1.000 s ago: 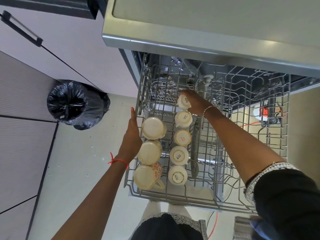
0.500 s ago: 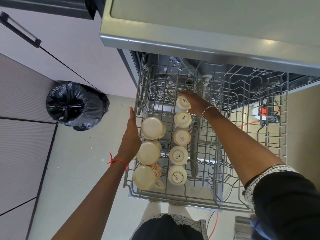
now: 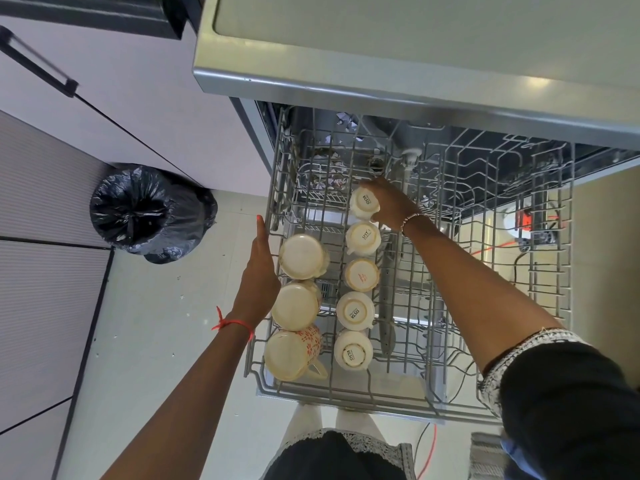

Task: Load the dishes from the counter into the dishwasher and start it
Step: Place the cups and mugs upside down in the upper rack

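Small cream ceramic cup [image 3: 364,203], bottom up with dark lettering on its base, held at the far end of the second column from the left in the pulled-out grey wire dishwasher rack [image 3: 281,168]. Gripped by the right hand [image 3: 389,206], fingers curled over its far and right sides, thumb hidden; beaded bracelet [image 3: 412,220] at the wrist, dark sleeve with a white patterned cuff further up the arm. Just nearer in the same column, a row of four inverted cream cups [image 3: 362,274], the farthest of them touching or almost touching the held one, hard to tell which. Left of that row, three larger cream mugs [image 3: 296,304], also upside down, the nearest a red-flowered mug [image 3: 294,355] with its handle toward the front rim. Left hand [image 3: 259,275] flat, fingers straight and together, holding nothing, laid along the outside of the rack's left wall beside the two farther mugs; red thread [image 3: 232,323] tied round the wrist. Above the rack, a brushed-steel counter edge [image 3: 381,91]. Out to the left, on the pale tiled floor [image 3: 156,341], a tied black bin bag [image 3: 149,209] just beside a pale cabinet front [image 3: 138,98] with a black bar handle [image 3: 38,64]. Below the rack's near right corner, an orange cable [image 3: 429,452] on the floor.
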### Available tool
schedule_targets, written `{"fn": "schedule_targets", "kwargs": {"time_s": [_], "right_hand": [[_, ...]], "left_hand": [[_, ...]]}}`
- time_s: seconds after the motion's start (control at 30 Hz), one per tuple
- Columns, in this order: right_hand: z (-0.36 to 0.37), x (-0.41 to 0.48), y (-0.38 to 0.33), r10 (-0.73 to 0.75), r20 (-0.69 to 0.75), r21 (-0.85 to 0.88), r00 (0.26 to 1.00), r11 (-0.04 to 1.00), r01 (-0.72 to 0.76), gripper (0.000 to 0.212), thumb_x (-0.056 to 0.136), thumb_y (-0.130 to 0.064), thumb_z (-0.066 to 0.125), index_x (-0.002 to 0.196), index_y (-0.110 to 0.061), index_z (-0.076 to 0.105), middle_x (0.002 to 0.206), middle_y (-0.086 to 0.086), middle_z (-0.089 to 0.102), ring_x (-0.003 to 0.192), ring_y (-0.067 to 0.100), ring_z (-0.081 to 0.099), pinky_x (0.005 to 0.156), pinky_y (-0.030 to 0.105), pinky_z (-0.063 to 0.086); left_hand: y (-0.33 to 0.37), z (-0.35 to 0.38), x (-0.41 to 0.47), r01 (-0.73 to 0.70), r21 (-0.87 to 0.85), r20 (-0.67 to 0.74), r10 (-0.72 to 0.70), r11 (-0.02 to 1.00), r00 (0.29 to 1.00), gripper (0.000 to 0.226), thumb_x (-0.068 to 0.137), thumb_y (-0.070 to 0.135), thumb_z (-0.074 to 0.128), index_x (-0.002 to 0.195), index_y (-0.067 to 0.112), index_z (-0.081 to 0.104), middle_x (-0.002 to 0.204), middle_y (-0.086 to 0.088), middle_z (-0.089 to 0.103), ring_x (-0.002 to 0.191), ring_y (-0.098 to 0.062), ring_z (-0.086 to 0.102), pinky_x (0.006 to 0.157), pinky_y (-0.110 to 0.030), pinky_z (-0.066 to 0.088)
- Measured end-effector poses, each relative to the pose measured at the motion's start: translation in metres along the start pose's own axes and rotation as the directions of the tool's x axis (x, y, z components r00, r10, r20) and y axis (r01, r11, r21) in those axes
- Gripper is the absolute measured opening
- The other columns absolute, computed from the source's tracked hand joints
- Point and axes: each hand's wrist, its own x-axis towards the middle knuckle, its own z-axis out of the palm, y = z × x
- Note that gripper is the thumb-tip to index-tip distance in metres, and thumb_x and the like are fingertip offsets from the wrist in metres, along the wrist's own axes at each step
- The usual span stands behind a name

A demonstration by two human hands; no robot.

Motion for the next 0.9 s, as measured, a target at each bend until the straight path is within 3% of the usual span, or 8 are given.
{"fn": "schedule_targets", "kwargs": {"time_s": [0.3, 0.5, 0.7, 0.8, 0.9], "right_hand": [[0.0091, -0.0068, 0.0024, -0.063, -0.109, -0.063, 0.992, 0.996, 0.056, 0.073, 0.070, 0.013, 0.064, 0.136, -0.009, 0.042, 0.137, 0.012, 0.043, 0.123, 0.032, 0.047, 0.099, 0.035, 0.039], [0.0071, -0.0064, 0.0073, -0.095, -0.087, -0.034, 0.992, 0.995, 0.093, 0.071, 0.070, 0.013, 0.065, 0.134, -0.009, 0.045, 0.137, 0.012, 0.044, 0.120, 0.032, 0.050, 0.098, 0.034, 0.040], [0.0027, -0.0025, 0.0048, -0.055, -0.083, -0.122, 0.995, 0.992, 0.045, 0.067, 0.076, 0.007, 0.061, 0.136, -0.016, 0.042, 0.140, 0.007, 0.044, 0.124, 0.029, 0.047, 0.098, 0.042, 0.043], [0.0009, -0.0033, 0.0038, -0.037, -0.029, -0.096, 0.999, 0.995, 0.034, 0.073, 0.074, 0.011, 0.059, 0.139, -0.016, 0.038, 0.143, 0.007, 0.038, 0.128, 0.030, 0.041, 0.098, 0.042, 0.043], [0.0011, -0.0046, 0.0067, -0.053, -0.019, -0.033, 0.998, 0.998, 0.052, 0.075, 0.072, 0.015, 0.056, 0.139, -0.015, 0.038, 0.144, 0.008, 0.037, 0.128, 0.031, 0.041, 0.098, 0.041, 0.043]], "left_hand": [[0.0021, 0.0005, -0.0007, 0.004, -0.002, -0.019, -0.004, 1.000, 1.000, 0.104, 0.079, -0.017, 0.056, 0.146, 0.024, -0.012, 0.156, -0.013, 0.010, 0.068, 0.015, 0.026, 0.058, -0.006, 0.033], [0.0024, 0.0005, -0.0015, 0.008, 0.013, -0.023, -0.008, 1.000, 1.000, 0.105, 0.079, -0.014, 0.059, 0.146, 0.024, -0.012, 0.156, -0.014, 0.012, 0.068, 0.017, 0.025, 0.056, -0.005, 0.033], [-0.0007, 0.0021, 0.0004, 0.012, 0.008, -0.026, -0.012, 1.000, 1.000, 0.107, 0.079, -0.015, 0.060, 0.147, 0.025, -0.012, 0.156, -0.013, 0.012, 0.067, 0.016, 0.026, 0.054, -0.006, 0.033], [0.0001, 0.0028, -0.0001, 0.013, 0.017, -0.029, -0.013, 1.000, 1.000, 0.108, 0.078, -0.015, 0.060, 0.147, 0.025, -0.012, 0.156, -0.012, 0.013, 0.067, 0.006, 0.031, 0.057, -0.007, 0.034], [0.0023, 0.0016, -0.0012, 0.019, 0.022, -0.030, -0.018, 1.000, 0.999, 0.108, 0.078, -0.013, 0.062, 0.147, 0.024, -0.011, 0.156, -0.013, 0.014, 0.089, -0.010, 0.039, 0.067, -0.020, 0.041]]}}
